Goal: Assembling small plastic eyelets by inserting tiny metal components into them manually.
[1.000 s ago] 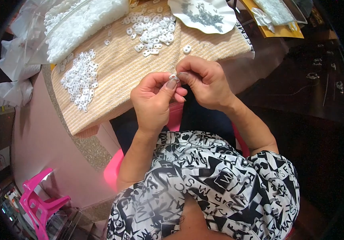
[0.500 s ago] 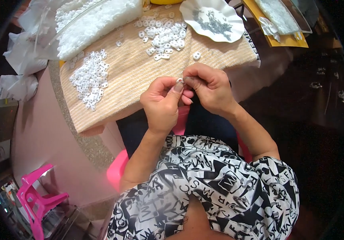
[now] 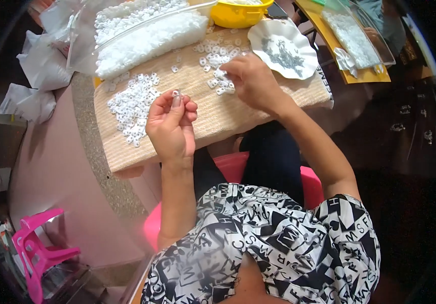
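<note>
Two bare hands apart over a striped cloth, the left one pinching a small white piece, the right one down at a pile

In the head view, the left hand [image 3: 171, 134] is mostly closed, palm turned inward, thumb and forefinger pressed together on the small white piece [image 3: 176, 93] at their tips, other fingers loosely curled; it is raised in front of the striped cloth [image 3: 210, 121], just right of the left pile of white pieces [image 3: 130, 109]. The right hand [image 3: 258, 83] is half closed, its fingers bent down to the right pile of white pieces [image 3: 222, 50]; blur hides whether they grasp one, so I cannot tell. Near that hand lies a wavy-edged white plate [image 3: 301, 40] bearing dark grey bits [image 3: 283, 53]; a yellow bowl [image 3: 238, 17] stands beyond
</note>
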`<state>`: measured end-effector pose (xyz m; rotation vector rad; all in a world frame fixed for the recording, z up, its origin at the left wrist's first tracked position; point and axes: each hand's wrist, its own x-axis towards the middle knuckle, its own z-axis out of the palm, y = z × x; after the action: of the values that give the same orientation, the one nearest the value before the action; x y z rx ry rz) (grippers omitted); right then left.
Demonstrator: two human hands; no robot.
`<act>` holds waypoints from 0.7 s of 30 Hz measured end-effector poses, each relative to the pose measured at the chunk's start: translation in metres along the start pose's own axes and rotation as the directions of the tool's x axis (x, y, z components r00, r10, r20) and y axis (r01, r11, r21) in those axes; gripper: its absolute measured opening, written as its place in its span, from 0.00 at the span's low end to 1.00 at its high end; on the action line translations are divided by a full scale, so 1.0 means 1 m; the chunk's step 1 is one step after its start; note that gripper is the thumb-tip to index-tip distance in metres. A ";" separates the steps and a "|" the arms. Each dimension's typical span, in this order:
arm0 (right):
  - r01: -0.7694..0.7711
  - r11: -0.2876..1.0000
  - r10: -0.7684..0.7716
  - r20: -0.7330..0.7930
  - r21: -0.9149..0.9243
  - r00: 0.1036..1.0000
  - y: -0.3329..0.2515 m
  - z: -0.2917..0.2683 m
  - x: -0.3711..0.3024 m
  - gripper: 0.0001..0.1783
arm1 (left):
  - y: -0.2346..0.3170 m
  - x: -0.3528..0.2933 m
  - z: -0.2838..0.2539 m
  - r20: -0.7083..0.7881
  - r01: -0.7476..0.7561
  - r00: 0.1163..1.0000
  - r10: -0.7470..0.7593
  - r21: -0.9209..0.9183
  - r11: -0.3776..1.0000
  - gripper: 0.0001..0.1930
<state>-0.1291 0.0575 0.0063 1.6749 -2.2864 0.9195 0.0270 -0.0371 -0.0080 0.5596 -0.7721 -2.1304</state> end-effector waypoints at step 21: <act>-0.531 0.004 0.351 0.496 0.848 0.794 0.005 -0.022 -0.020 0.14 | -0.016 -0.022 0.015 0.215 0.250 0.947 -0.237 -0.033 0.968 0.06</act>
<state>-0.1316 0.0866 0.0126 1.0414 -2.3927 3.1237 0.0225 -0.0067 -0.0049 0.4193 -0.7835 -2.4631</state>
